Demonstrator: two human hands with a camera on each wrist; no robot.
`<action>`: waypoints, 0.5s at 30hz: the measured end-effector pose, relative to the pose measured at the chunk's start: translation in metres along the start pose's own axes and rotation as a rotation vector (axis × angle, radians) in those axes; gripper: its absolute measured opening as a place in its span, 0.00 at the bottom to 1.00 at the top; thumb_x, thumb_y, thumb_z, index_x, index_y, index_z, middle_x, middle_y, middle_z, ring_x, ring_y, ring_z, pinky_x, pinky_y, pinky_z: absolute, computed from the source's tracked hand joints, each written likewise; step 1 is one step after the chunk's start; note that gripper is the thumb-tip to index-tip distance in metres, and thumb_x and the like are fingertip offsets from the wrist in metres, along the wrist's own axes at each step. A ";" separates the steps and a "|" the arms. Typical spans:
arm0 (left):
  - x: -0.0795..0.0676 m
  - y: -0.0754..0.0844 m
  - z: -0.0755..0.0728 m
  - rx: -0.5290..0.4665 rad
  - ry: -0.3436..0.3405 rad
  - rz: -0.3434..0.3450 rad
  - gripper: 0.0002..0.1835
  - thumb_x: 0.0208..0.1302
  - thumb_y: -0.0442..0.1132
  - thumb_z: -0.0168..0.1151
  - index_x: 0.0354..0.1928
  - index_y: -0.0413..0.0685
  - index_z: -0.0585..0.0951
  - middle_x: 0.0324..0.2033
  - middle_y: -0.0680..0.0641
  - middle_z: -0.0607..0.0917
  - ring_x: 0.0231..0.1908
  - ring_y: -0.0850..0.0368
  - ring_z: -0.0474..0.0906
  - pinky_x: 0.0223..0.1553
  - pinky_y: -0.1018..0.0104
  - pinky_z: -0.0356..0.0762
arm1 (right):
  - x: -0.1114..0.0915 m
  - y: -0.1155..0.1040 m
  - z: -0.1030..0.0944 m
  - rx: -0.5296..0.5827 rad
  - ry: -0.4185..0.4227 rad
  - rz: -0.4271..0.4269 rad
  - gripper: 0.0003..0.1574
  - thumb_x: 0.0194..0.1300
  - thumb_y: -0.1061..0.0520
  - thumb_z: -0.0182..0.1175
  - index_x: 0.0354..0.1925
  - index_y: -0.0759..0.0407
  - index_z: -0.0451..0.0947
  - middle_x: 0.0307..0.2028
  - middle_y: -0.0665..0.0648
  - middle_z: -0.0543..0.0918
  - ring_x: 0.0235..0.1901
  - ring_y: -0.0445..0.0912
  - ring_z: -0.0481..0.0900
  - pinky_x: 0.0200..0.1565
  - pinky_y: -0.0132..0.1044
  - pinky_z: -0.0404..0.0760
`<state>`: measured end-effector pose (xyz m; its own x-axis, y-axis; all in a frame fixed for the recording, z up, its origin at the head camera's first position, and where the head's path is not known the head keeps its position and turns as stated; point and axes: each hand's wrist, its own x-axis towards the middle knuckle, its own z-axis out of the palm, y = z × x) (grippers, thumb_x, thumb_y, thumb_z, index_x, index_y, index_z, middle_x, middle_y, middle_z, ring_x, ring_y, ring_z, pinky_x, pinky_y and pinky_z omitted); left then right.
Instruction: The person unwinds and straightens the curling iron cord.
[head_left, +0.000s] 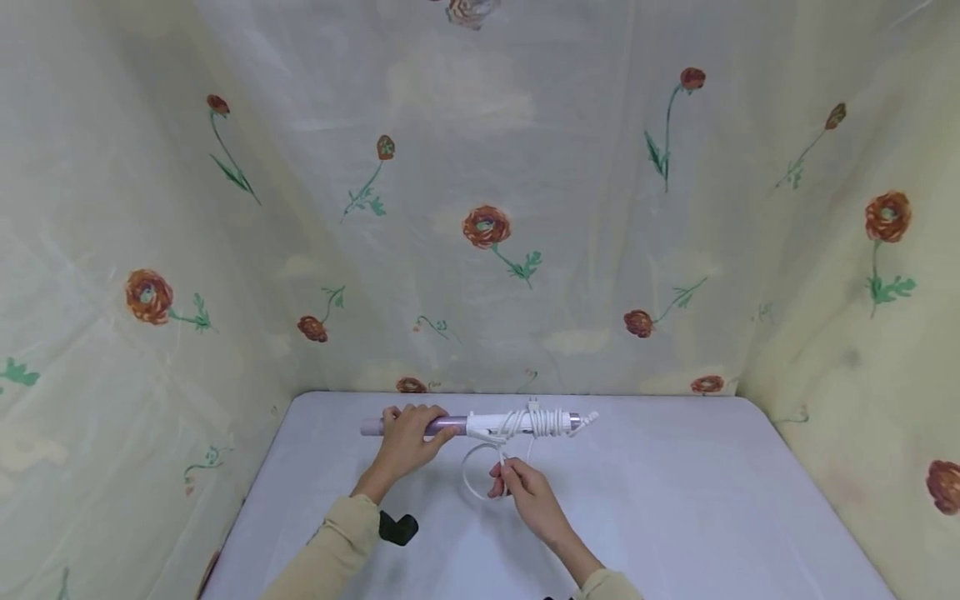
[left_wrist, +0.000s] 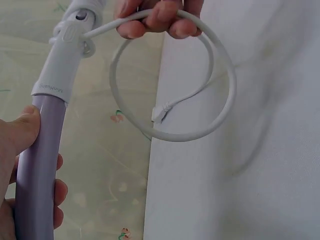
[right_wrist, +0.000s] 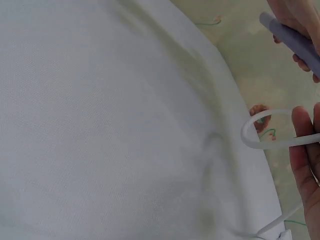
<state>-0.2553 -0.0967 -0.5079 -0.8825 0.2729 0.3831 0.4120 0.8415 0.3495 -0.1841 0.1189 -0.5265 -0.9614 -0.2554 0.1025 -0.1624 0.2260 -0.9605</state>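
My left hand point(head_left: 408, 437) grips the purple barrel of a hair curling iron point(left_wrist: 42, 145), its thumb along one side and fingers wrapped round the other. The iron is held level above the table. Several turns of white cord point(head_left: 551, 422) are wound about its white handle point(head_left: 486, 423). Below the handle, my right hand point(head_left: 528, 496) pinches a length of that cord, which hangs in a round loop point(left_wrist: 232, 95) from the fingers. A white plug point(left_wrist: 159, 113) shows at the cord's end, past the loop in the left wrist view.
The white table point(head_left: 675, 500) lies under both hands. Flower-printed cloth point(head_left: 585, 250) rises behind it and along both sides. A black object point(head_left: 397, 528) shows beside the left sleeve point(head_left: 333, 533).
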 end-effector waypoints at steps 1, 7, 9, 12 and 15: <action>0.000 0.000 0.001 0.000 0.009 0.004 0.22 0.54 0.62 0.53 0.42 0.57 0.78 0.31 0.54 0.81 0.33 0.58 0.69 0.42 0.53 0.50 | -0.001 -0.003 0.000 0.027 -0.001 0.018 0.16 0.69 0.60 0.39 0.38 0.69 0.71 0.27 0.69 0.76 0.33 0.57 0.78 0.40 0.39 0.76; 0.000 0.001 0.001 -0.014 0.013 -0.010 0.23 0.54 0.63 0.52 0.43 0.57 0.77 0.32 0.54 0.81 0.35 0.57 0.70 0.43 0.53 0.50 | -0.004 -0.010 -0.004 0.076 0.080 0.062 0.17 0.69 0.59 0.41 0.36 0.72 0.71 0.20 0.62 0.68 0.21 0.48 0.71 0.27 0.32 0.72; 0.000 0.001 0.000 -0.025 0.008 -0.017 0.23 0.54 0.63 0.52 0.43 0.57 0.77 0.33 0.53 0.81 0.36 0.57 0.70 0.43 0.52 0.49 | -0.004 -0.010 -0.006 0.075 0.122 0.059 0.16 0.68 0.59 0.42 0.35 0.72 0.71 0.18 0.58 0.66 0.18 0.41 0.66 0.22 0.28 0.67; -0.001 0.000 -0.001 -0.026 0.013 -0.021 0.22 0.54 0.62 0.54 0.43 0.57 0.77 0.33 0.53 0.81 0.36 0.56 0.70 0.43 0.52 0.50 | -0.006 -0.008 -0.011 0.080 0.176 0.052 0.15 0.68 0.60 0.42 0.34 0.71 0.71 0.17 0.55 0.64 0.16 0.37 0.62 0.19 0.26 0.61; -0.003 -0.001 0.000 -0.015 0.019 -0.021 0.21 0.54 0.61 0.54 0.42 0.57 0.78 0.32 0.53 0.81 0.35 0.56 0.70 0.43 0.52 0.50 | -0.008 -0.007 -0.014 0.071 0.198 0.045 0.15 0.68 0.60 0.43 0.33 0.71 0.72 0.16 0.55 0.63 0.15 0.36 0.60 0.18 0.26 0.59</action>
<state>-0.2529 -0.0989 -0.5094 -0.8865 0.2459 0.3921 0.3968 0.8399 0.3704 -0.1786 0.1322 -0.5172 -0.9934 -0.0551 0.1009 -0.1088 0.1647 -0.9803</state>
